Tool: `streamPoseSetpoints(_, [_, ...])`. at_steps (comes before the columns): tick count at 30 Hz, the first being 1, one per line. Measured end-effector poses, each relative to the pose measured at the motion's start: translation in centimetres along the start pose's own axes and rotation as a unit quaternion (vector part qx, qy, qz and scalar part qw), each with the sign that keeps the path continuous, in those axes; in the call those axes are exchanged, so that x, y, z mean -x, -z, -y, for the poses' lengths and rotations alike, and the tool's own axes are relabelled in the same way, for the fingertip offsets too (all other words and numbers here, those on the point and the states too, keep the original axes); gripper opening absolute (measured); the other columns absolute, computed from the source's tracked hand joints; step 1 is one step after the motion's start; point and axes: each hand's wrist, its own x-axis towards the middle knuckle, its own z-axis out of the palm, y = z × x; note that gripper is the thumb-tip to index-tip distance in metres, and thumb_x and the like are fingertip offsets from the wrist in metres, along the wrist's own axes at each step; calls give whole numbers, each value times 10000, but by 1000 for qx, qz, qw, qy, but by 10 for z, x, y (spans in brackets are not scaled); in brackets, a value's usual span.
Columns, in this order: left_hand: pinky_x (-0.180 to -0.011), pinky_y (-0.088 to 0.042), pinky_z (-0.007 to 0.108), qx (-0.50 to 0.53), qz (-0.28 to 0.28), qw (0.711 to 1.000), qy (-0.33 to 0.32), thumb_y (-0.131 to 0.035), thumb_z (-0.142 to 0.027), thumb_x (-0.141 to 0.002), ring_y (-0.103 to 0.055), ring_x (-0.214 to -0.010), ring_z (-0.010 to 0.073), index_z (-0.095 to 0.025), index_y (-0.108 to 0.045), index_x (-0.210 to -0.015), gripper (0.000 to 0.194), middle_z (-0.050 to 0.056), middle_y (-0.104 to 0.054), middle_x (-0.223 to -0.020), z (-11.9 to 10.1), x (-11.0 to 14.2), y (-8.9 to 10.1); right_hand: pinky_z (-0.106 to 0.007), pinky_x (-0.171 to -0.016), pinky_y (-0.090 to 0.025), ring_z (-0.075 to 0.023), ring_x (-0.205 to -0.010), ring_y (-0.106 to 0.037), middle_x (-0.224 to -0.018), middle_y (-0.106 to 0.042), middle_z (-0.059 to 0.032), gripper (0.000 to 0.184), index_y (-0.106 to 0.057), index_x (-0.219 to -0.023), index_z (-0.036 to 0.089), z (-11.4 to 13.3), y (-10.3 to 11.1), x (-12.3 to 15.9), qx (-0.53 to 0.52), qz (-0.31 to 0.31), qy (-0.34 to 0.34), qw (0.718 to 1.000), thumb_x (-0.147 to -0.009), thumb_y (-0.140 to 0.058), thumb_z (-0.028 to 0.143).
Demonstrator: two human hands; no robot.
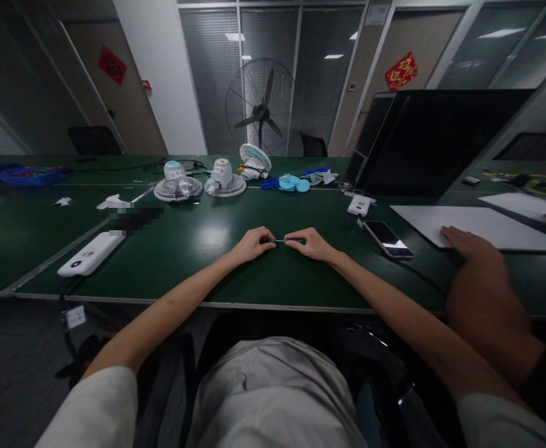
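Observation:
Both of my hands meet over the middle of the green table [235, 280], close to its front edge. My left hand [254, 244] is closed, thumb and fingers pinching the dark handle of what looks like a small screwdriver [280, 241]. Its thin metal shaft bridges the short gap to my right hand [313, 244]. That hand is closed too, its fingertips pinching the other end, where a dark green piece shows beneath the fingers. The screwdriver lies roughly level, just above or on the tabletop; which one I cannot tell.
Small white fans [178, 183] and light-blue fan blades [294, 183] lie farther back. A white power bank [91, 254] is at left, a phone [388, 239] at right. Another person's hand [471, 242] rests on a white board [510, 227]. A large black monitor [445, 140] stands behind.

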Motion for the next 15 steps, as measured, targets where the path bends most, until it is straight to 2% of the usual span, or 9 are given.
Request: streamPoseSetpoints(15, [-803,-511,351,-15,-5,1000,-11,-704,-333,-948,-627,-874,207,-188,-728,-1037,172,58,-645,-978,-5,0,-2,-402,-996,-585,-282,-1131,-757,-1218,-803,-14,287,-815,-1210,310,5,0,2,11,6,5,1000,-981,-694,434])
